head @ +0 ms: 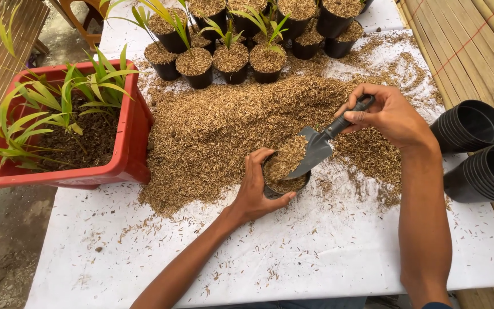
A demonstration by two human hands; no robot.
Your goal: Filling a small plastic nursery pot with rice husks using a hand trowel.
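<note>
As seen from the head view, a small black pot (284, 182) is gripped at centre frame by the left hand (257, 189), fingers wrapped closed around its near wall, on a white sheet (293, 252) covering the table. A grey trowel (321, 146) is held in the right hand (389, 114), fingers clenched round its black handle at upper right of centre. The trowel's long axis is seen to run from upper right to lower left, handle high, blade tip pointed down into the pot's mouth, with brown husk on the blade. The pot is judged nearly full, husk heaped at its rim. A wide pile of husk (218, 131) is spread behind the pot across mid-frame. Filled pots (232, 57), some bearing green seedlings, are ranked along the top edge, so much filling is judged done. Two stacks of empty black pots (478, 149) are laid on their sides at the right edge, judged still to be filled. A red tub (130, 143) of soil and seedlings is placed at the left.
</note>
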